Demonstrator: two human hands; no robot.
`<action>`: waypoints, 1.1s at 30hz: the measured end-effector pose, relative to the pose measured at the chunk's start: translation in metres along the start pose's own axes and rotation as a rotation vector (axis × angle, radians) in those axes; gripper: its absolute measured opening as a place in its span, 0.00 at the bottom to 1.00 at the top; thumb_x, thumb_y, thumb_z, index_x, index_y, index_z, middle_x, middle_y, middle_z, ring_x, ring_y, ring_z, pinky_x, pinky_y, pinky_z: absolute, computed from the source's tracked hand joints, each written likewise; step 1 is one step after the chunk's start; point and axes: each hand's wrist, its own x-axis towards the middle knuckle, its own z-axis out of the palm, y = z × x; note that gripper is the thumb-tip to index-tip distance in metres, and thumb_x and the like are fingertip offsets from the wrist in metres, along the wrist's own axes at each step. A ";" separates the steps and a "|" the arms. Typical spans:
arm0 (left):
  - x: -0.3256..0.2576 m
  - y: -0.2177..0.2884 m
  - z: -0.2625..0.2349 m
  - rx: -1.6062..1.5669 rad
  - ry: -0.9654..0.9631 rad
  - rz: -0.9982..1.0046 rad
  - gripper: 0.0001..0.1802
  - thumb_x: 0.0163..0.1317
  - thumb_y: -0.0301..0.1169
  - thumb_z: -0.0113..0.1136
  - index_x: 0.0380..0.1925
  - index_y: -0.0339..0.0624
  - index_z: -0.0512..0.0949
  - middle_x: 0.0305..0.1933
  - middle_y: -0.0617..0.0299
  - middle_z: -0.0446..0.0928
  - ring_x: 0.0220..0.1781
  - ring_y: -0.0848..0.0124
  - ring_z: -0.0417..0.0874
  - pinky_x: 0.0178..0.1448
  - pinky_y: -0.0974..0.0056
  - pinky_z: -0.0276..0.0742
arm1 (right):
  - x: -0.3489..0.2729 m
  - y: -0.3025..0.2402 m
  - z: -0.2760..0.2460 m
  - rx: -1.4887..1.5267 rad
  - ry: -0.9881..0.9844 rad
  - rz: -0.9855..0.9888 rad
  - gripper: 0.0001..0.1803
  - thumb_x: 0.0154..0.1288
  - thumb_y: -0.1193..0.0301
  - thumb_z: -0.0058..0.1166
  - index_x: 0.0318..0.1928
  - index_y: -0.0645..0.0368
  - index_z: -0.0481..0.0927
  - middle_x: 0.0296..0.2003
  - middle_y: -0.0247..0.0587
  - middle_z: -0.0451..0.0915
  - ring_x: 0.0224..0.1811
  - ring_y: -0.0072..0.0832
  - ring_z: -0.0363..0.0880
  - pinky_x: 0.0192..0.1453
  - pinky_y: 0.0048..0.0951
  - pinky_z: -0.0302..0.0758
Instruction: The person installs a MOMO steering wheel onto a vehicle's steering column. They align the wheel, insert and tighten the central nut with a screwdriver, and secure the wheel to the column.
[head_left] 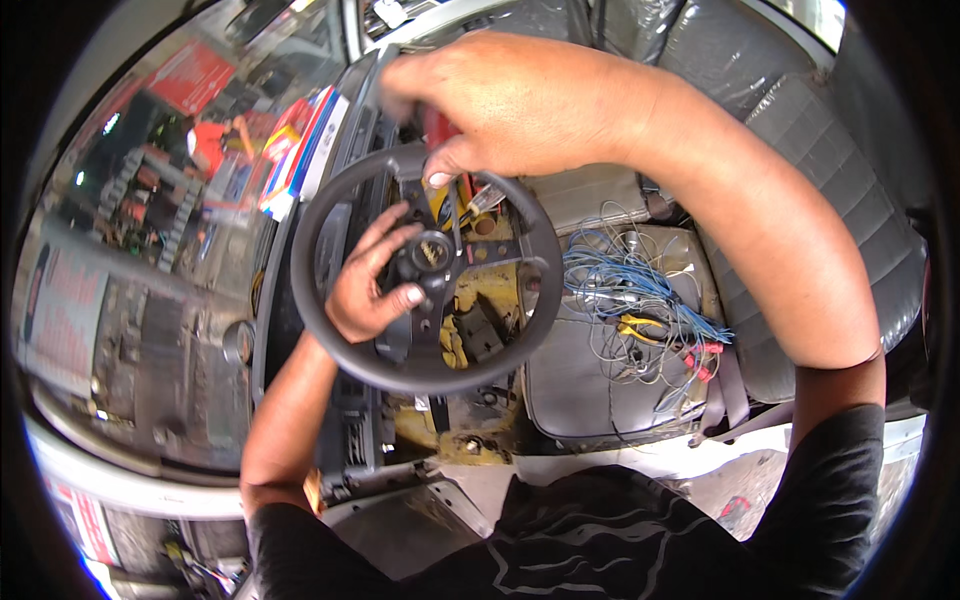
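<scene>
A black three-spoke steering wheel point(540, 290) stands in front of me, with a round hub point(431, 251) at its middle. My left hand point(372, 280) reaches in over the rim's left side. Its fingers are stretched and apart, thumb below and fingers above, touching the spoke and hub area. My right hand point(480, 110) is at the top of the wheel, curled round a red object point(438, 126) whose kind I cannot make out. Its thumb points down near the upper spoke, and its far fingers are blurred. A thin metal rod point(457, 225) shows beside the hub.
On the grey seat point(570, 385) to the right lies a tangle of blue and white wires point(630, 275) with yellow-handled pliers point(643, 328) and red-handled tools point(697, 362). A dark dashboard point(275, 300) and windshield are left. Yellow metal point(475, 285) shows behind the wheel.
</scene>
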 end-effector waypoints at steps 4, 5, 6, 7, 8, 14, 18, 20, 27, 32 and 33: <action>-0.049 0.029 -0.019 0.131 0.078 -0.369 0.35 0.74 0.35 0.72 0.77 0.39 0.74 0.86 0.48 0.68 0.84 0.53 0.72 0.80 0.47 0.75 | 0.001 -0.009 0.006 -0.344 -0.032 0.363 0.24 0.78 0.52 0.64 0.43 0.65 0.86 0.35 0.58 0.89 0.45 0.55 0.92 0.55 0.55 0.86; -0.062 0.041 -0.027 0.189 0.039 -0.440 0.33 0.72 0.35 0.74 0.74 0.39 0.77 0.81 0.45 0.73 0.81 0.49 0.75 0.81 0.47 0.75 | 0.000 -0.007 0.005 -0.299 0.052 0.246 0.25 0.81 0.51 0.60 0.42 0.65 0.86 0.35 0.58 0.89 0.45 0.55 0.91 0.54 0.55 0.85; -0.074 0.054 -0.035 0.273 -0.019 -0.599 0.31 0.70 0.35 0.75 0.71 0.39 0.80 0.77 0.42 0.77 0.79 0.44 0.78 0.81 0.47 0.75 | 0.005 0.001 0.001 -0.254 -0.043 0.225 0.19 0.80 0.56 0.63 0.47 0.63 0.85 0.35 0.55 0.89 0.45 0.50 0.92 0.55 0.51 0.85; -0.088 0.069 -0.040 0.322 -0.028 -0.617 0.27 0.70 0.33 0.74 0.66 0.36 0.83 0.71 0.40 0.82 0.74 0.44 0.83 0.77 0.50 0.78 | 0.004 0.006 0.000 -0.053 -0.034 0.068 0.17 0.78 0.59 0.65 0.49 0.63 0.83 0.36 0.53 0.89 0.45 0.47 0.92 0.55 0.50 0.84; -0.105 0.087 -0.043 0.368 0.009 -0.571 0.24 0.70 0.31 0.74 0.64 0.35 0.84 0.71 0.41 0.82 0.73 0.44 0.83 0.75 0.50 0.80 | 0.004 0.013 -0.001 0.151 -0.033 -0.088 0.16 0.77 0.62 0.67 0.51 0.62 0.82 0.37 0.51 0.90 0.46 0.44 0.92 0.56 0.48 0.84; -0.214 0.164 -0.015 0.669 0.618 -0.616 0.23 0.64 0.29 0.76 0.60 0.36 0.86 0.69 0.46 0.83 0.71 0.44 0.83 0.76 0.49 0.79 | -0.001 0.000 0.011 -0.395 0.025 0.279 0.19 0.78 0.60 0.66 0.53 0.64 0.81 0.41 0.51 0.91 0.44 0.42 0.90 0.54 0.46 0.81; -0.254 0.142 0.004 0.588 0.662 -0.801 0.25 0.62 0.31 0.77 0.60 0.36 0.85 0.65 0.48 0.84 0.69 0.46 0.84 0.75 0.49 0.79 | -0.015 -0.013 0.002 0.096 0.023 0.397 0.23 0.78 0.67 0.64 0.67 0.62 0.78 0.47 0.41 0.85 0.50 0.28 0.82 0.60 0.35 0.79; -0.265 0.129 0.009 0.692 0.646 -0.759 0.27 0.61 0.34 0.79 0.60 0.37 0.85 0.60 0.48 0.85 0.65 0.46 0.85 0.73 0.49 0.79 | -0.026 -0.008 0.002 -0.009 0.010 0.422 0.30 0.77 0.62 0.68 0.70 0.65 0.75 0.48 0.40 0.85 0.50 0.26 0.81 0.61 0.32 0.79; -0.273 0.121 0.012 0.670 0.591 -0.812 0.34 0.58 0.42 0.80 0.64 0.42 0.84 0.58 0.48 0.86 0.63 0.47 0.86 0.70 0.48 0.80 | -0.044 0.000 0.018 0.182 0.130 0.427 0.16 0.80 0.65 0.68 0.60 0.60 0.83 0.41 0.32 0.87 0.40 0.18 0.78 0.44 0.28 0.75; -0.272 0.125 0.015 0.690 0.524 -0.892 0.37 0.58 0.44 0.79 0.67 0.43 0.83 0.60 0.48 0.85 0.65 0.46 0.85 0.72 0.48 0.79 | -0.035 -0.012 0.016 -0.372 0.184 0.564 0.28 0.79 0.53 0.69 0.65 0.62 0.81 0.43 0.38 0.88 0.45 0.23 0.83 0.55 0.31 0.79; -0.273 0.126 0.015 0.694 0.550 -0.878 0.38 0.58 0.45 0.80 0.68 0.44 0.83 0.61 0.49 0.85 0.66 0.46 0.85 0.73 0.48 0.79 | -0.035 -0.013 0.017 -0.175 0.141 0.575 0.26 0.79 0.55 0.69 0.64 0.62 0.81 0.43 0.38 0.87 0.45 0.25 0.83 0.56 0.32 0.79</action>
